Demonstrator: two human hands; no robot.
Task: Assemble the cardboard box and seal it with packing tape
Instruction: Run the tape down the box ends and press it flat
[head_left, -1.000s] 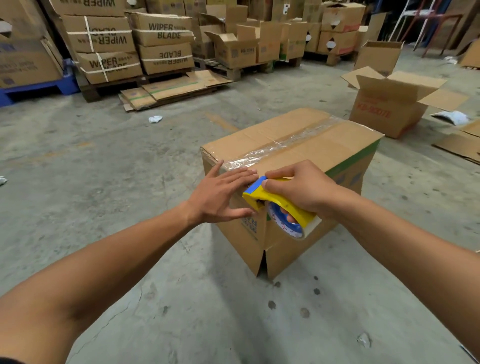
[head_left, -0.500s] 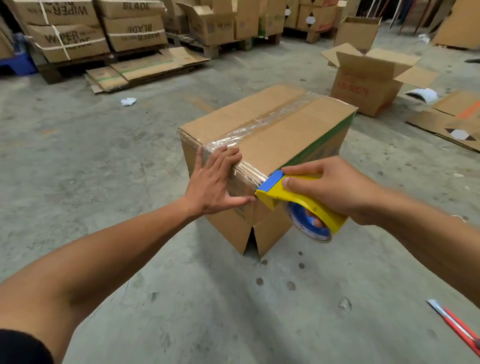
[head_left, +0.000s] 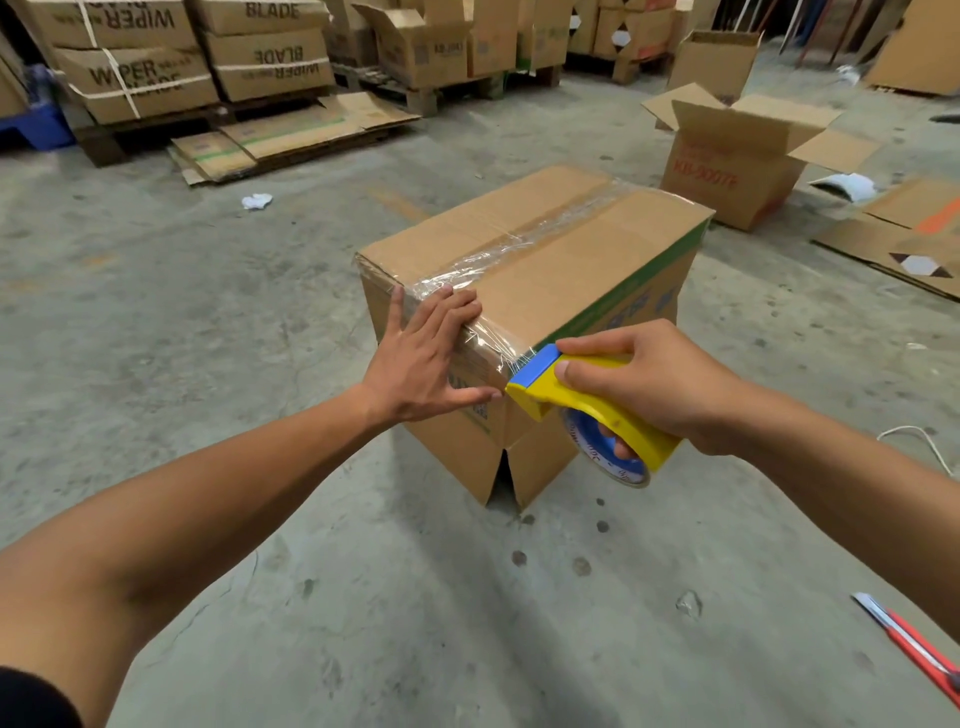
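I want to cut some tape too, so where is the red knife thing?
In the head view, the red utility knife lies on the concrete floor at the bottom right corner, right of the right arm and nearer the person than the taped box.

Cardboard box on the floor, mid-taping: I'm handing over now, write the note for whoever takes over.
Left hand: open, flat on the near top edge of the cardboard box, pressing the tape down.
Right hand: grips the yellow tape dispenser at the near right corner; tape not yet cut.
Done: top flaps closed, seam taped along its length.
Left: cut the tape, smooth the end down the side. The bottom flaps gape at the near corner.
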